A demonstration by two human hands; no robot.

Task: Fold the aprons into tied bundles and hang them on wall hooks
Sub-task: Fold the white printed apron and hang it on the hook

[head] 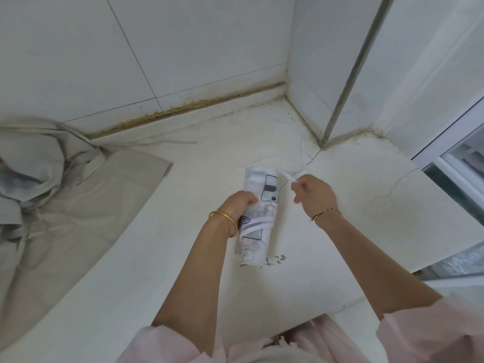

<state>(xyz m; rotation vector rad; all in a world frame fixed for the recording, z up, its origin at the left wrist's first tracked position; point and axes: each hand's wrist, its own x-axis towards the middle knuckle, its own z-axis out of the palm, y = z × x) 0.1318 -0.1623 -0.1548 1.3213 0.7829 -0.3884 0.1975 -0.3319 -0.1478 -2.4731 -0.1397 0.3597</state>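
We hold a rolled printed apron (264,205) and its white tie strap (286,176).
Our left hand (239,204) clamps its fingers round the roll on the white counter (340,244); just right of them, our right hand (315,192) pinches the strap. Far left lies a crumpled grey apron (65,184).

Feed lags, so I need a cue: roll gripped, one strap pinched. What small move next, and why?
Probably pull the strap taut with the right hand and wind it round the rolled apron again: the left hand grips the roll, strap loops cross its lower part, and no knot shows.
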